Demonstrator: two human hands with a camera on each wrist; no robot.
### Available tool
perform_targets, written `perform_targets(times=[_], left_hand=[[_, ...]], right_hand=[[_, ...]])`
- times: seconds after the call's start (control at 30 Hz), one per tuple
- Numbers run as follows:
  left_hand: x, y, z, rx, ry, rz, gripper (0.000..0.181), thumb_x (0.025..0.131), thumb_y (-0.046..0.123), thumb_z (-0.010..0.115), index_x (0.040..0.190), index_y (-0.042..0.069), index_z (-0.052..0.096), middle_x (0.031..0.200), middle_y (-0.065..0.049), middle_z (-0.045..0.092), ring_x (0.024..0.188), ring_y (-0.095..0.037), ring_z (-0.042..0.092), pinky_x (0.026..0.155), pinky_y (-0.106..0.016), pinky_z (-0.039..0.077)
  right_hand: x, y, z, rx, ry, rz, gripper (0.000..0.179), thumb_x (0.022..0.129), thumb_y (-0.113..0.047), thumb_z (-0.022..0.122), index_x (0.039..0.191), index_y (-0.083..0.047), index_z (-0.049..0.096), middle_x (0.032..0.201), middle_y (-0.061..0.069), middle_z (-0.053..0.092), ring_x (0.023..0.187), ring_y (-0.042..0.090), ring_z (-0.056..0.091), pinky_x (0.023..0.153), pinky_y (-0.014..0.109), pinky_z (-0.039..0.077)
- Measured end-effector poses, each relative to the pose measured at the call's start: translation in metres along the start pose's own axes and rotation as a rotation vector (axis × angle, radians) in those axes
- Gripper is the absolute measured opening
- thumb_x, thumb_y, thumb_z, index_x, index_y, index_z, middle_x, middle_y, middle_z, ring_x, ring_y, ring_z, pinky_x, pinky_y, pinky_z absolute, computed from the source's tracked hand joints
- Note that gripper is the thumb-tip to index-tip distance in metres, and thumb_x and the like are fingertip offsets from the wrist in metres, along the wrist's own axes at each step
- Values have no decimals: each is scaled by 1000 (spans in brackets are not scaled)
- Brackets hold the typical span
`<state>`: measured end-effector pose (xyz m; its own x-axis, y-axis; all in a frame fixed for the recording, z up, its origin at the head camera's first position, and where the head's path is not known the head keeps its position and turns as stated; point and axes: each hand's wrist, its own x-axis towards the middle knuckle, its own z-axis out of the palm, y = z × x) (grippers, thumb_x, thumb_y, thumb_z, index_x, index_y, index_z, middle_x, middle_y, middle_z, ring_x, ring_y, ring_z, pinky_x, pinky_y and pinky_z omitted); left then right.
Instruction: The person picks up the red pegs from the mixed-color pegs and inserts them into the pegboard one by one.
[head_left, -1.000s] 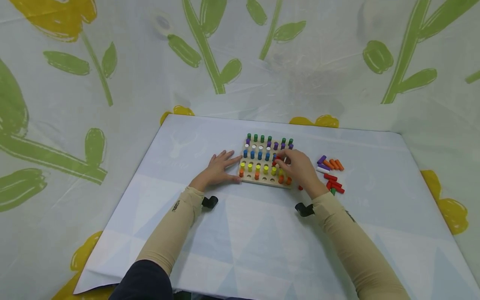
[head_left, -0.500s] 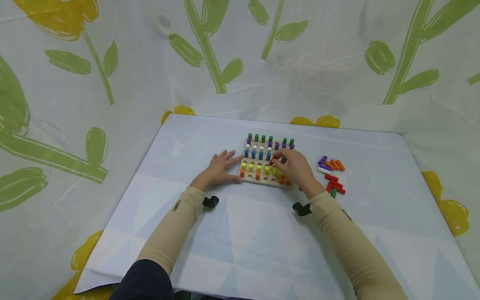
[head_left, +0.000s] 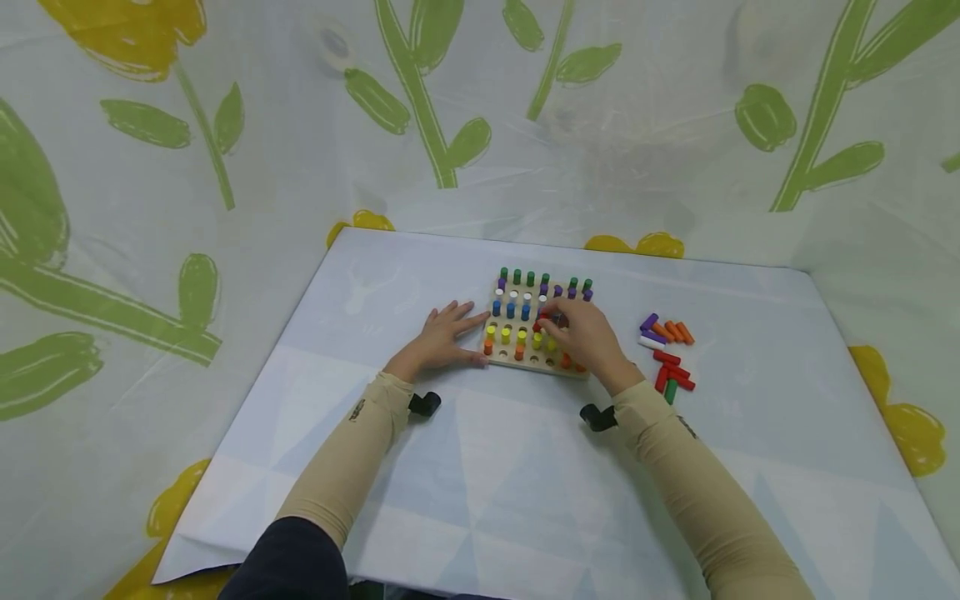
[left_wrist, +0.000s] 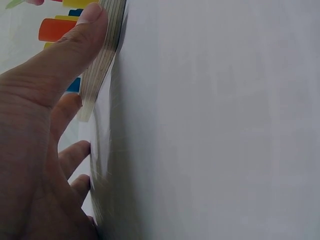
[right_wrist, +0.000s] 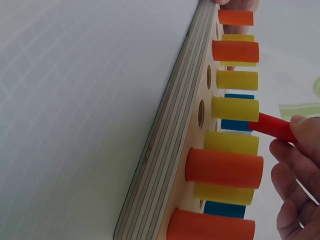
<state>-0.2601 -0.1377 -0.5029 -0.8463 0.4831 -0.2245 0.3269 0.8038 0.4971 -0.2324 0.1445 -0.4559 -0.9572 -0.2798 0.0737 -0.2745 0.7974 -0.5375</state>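
A wooden pegboard point(head_left: 498, 360) lies on the table, with rows of green, purple, white, blue, yellow and orange pegs standing in its holes. My right hand point(head_left: 588, 337) is above the board's right half. In the right wrist view its thumb and finger pinch a red peg point(right_wrist: 274, 127), tilted, its far end partly behind a yellow peg point(right_wrist: 235, 109). My left hand point(head_left: 441, 337) lies with spread fingers at the board's left edge. In the left wrist view its thumb point(left_wrist: 82, 37) rests on the board's corner, near an orange peg point(left_wrist: 56, 30).
Right of the board lies a loose pile of pegs: orange pegs point(head_left: 672, 331), a white peg point(head_left: 652, 342), purple ones, several red pegs point(head_left: 678, 372) and a green peg point(head_left: 671, 391). The table's far edge meets a flower-printed cloth point(head_left: 637, 167).
My right hand, holding the red peg, has shifted left over the board. The left hand stays at the board's edge. The head view has drifted slightly.
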Motion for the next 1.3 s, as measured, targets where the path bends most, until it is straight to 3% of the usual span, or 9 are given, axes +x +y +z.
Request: perform_targets(times=[0.47, 0.87, 1.3], left_hand=[[1, 1, 0, 21, -4, -8, 96, 83, 63, 75, 161, 34, 28, 171, -5, 9, 157, -30, -4, 123, -54, -8], [1, 0, 0, 25, -2, -16, 95, 83, 64, 74, 161, 36, 28, 171, -4, 10, 157, -30, -4, 124, -53, -8], [0, 0, 0, 23, -3, -15, 95, 84, 64, 73, 161, 35, 27, 171, -4, 10, 157, -30, -4, 123, -53, -9]], right_hand=[[7, -6, 8, 11, 9, -35, 24, 100, -27, 68, 116, -10, 71, 104, 4, 72, 89, 22, 60, 77, 36, 54], [12, -12, 11, 14, 6, -55, 19, 99, -26, 70, 110, -11, 71, 100, 4, 71, 89, 22, 60, 79, 37, 55], [16, -23, 15, 17, 8, -69, 22, 99, -27, 69, 114, -10, 71, 104, 4, 72, 91, 22, 62, 80, 36, 57]])
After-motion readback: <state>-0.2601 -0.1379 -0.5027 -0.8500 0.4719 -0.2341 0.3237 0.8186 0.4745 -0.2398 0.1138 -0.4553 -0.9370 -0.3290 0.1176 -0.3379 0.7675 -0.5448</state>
